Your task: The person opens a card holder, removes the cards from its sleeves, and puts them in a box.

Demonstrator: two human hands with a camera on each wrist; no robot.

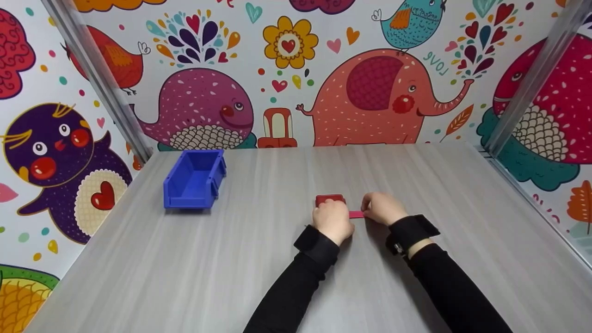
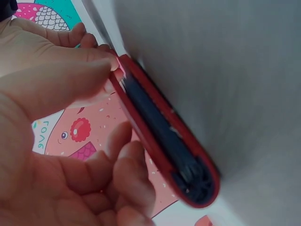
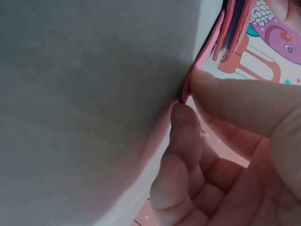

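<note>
A small red wallet-like case (image 1: 330, 199) is at the middle of the table, partly covered by my left hand (image 1: 332, 221). In the left wrist view the case (image 2: 157, 134) shows its narrow side, with a red rim around dark inner layers. My left hand's thumb presses on one end of it, and the other fingers curl close by. From the case a pink-red flap (image 1: 356, 214) reaches to the right. My right hand (image 1: 383, 208) pinches that flap's outer end between thumb and forefinger. Close up, the flap (image 3: 203, 59) looks thin and runs beside the layered case (image 3: 235, 28).
A blue open bin (image 1: 192, 185) stands on the table (image 1: 259, 185) at the back left. Walls with cartoon animals (image 1: 370, 101) rise behind and at the sides, with metal posts (image 1: 97, 78) at the corners. Black bands (image 1: 411, 233) circle both wrists.
</note>
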